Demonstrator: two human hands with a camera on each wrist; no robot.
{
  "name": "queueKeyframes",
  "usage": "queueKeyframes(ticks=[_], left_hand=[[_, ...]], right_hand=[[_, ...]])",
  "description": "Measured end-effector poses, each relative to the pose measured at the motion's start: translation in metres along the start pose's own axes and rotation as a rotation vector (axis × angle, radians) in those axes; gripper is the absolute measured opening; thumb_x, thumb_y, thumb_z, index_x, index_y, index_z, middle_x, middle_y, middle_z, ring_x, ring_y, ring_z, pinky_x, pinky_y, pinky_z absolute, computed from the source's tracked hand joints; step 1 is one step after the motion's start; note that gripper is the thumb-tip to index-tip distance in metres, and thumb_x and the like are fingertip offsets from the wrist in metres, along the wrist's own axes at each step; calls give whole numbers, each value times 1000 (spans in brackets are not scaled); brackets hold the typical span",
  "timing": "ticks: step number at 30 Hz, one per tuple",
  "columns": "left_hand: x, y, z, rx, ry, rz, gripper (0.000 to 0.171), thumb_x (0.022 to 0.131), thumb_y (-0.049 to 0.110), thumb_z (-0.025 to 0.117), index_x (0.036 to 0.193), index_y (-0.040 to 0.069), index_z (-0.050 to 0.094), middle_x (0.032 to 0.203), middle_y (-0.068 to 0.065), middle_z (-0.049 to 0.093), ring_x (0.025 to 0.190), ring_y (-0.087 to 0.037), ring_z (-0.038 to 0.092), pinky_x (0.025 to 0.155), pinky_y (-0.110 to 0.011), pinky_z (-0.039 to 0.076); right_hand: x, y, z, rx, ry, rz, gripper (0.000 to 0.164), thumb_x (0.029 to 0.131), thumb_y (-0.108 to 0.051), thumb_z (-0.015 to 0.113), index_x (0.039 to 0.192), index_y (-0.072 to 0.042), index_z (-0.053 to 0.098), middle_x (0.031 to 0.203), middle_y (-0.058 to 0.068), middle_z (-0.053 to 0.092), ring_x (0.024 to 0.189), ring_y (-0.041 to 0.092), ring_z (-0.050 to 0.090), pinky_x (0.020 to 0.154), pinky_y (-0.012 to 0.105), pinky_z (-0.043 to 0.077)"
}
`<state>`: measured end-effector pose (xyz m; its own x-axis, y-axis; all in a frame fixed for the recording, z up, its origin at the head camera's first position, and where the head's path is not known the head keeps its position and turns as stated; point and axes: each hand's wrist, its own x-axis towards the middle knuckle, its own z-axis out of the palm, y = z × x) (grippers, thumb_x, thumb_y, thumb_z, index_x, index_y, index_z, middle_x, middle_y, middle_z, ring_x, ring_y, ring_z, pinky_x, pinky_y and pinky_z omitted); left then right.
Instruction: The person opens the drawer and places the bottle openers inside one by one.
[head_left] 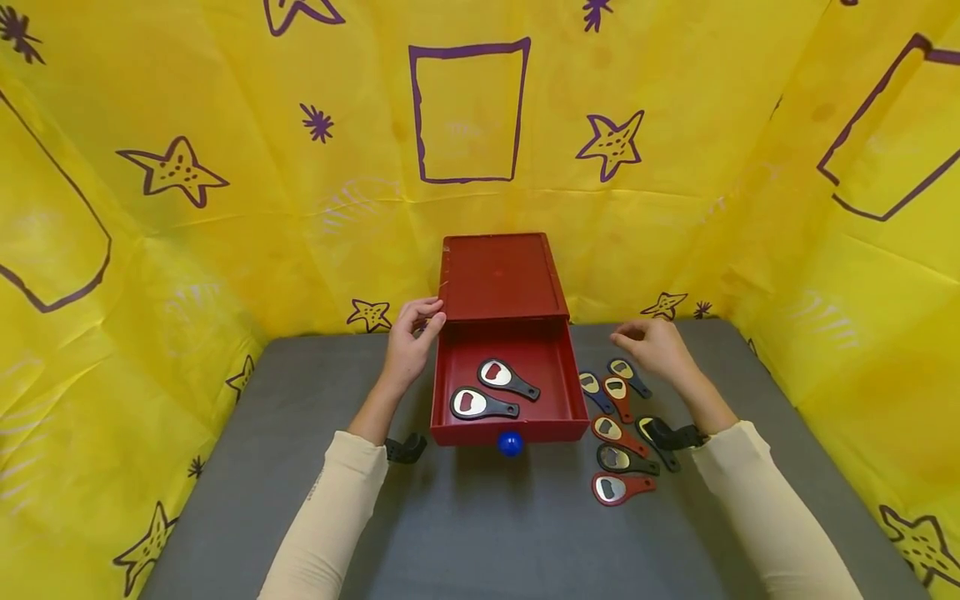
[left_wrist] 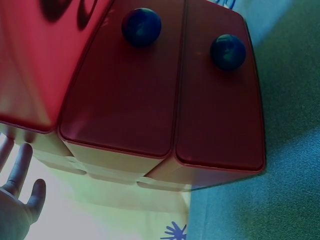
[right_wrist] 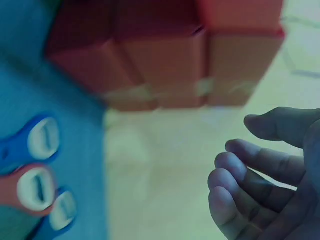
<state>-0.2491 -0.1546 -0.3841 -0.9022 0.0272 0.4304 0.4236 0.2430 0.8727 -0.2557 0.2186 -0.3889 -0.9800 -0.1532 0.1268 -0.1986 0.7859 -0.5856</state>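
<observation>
A red drawer cabinet (head_left: 498,275) stands at the back of the table, its top drawer (head_left: 551,354) pulled out by a blue knob (head_left: 511,443) side. Two black-handled bottle openers, one farther back (head_left: 522,387) and one nearer (head_left: 501,409), lie inside that drawer. My left hand (head_left: 408,340) is at the cabinet's left side, fingertips right at its upper edge and fingers fairly straight. To the right of the cabinet, my right hand (head_left: 662,348) hovers in the air, its fingers loosely bent with nothing between them, as the right wrist view also shows.
Right of the drawer, several bottle openers lie on the grey table (head_left: 315,483), among them a red one (head_left: 622,488), a black one (head_left: 628,460) and a blue one (head_left: 630,377). Two lower drawers (left_wrist: 120,90) are closed. Yellow drawn-on sheeting (head_left: 480,208) surrounds the table.
</observation>
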Motion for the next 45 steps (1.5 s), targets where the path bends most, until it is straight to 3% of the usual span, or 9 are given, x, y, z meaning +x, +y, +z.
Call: queueKeyframes(ticks=[6,9,13,18,21,31,36,41,45], left_hand=[[1,1,0,2,4,16,28,95,8,60,117,-11,61,130,-27,52,120,-36,51,93,-16,43],[1,1,0,-3,6,22,28,95,7,60,116,-11,61,130,-28,52,120,-37,50,92,-13,42],[0,0,0,-7,5,16,28,95,7,60,116,-11,61,129,-28,52,119,-36,50,91,-11,42],[0,-1,0,-12,3,9,29,95,7,60,117,-11,61,130,-28,52,118,-34,51,91,-11,42],[0,-1,0,-17,8,12,28,95,7,60,117,-11,61,130,-28,52,119,-34,51,91,-11,42],[1,-4,2,-22,14,3,28,95,5,59,117,-12,60,130,-26,52,119,-32,51,91,-11,42],[0,-3,1,-18,8,5,29,95,7,59,118,-11,60,130,-27,52,121,-35,50,92,-12,42],[0,-2,1,-9,7,-7,29,96,8,60,119,-10,60,131,-26,52,121,-35,50,97,-26,43],[0,-2,1,-12,6,-3,30,96,8,60,119,-10,60,131,-27,51,122,-36,49,102,-40,43]], right_hand=[[9,45,21,-158,-28,107,30,95,-21,60,99,6,71,94,24,71,79,37,66,71,48,53],[11,65,32,-230,-44,152,26,92,-19,59,79,1,69,75,18,66,66,31,61,59,41,48],[10,84,41,-275,-89,217,27,83,-13,58,57,-10,51,60,7,50,59,25,47,54,34,35],[4,96,48,-292,-156,271,21,78,-13,62,60,-7,53,69,14,57,66,30,53,56,39,41],[2,98,51,-279,-154,294,18,77,-13,63,66,-2,57,77,20,62,70,34,58,57,42,44],[3,105,64,-278,-74,232,18,73,-7,59,58,-5,49,70,20,60,66,37,59,58,47,44],[4,108,66,-255,-45,193,19,71,-8,63,56,-4,53,66,16,59,63,34,57,58,46,43],[4,109,67,-236,-27,141,18,71,-8,68,57,-3,57,62,11,58,61,30,54,59,44,42],[4,110,66,-197,-26,163,22,74,-11,71,58,-4,57,60,7,56,60,27,50,56,36,39]])
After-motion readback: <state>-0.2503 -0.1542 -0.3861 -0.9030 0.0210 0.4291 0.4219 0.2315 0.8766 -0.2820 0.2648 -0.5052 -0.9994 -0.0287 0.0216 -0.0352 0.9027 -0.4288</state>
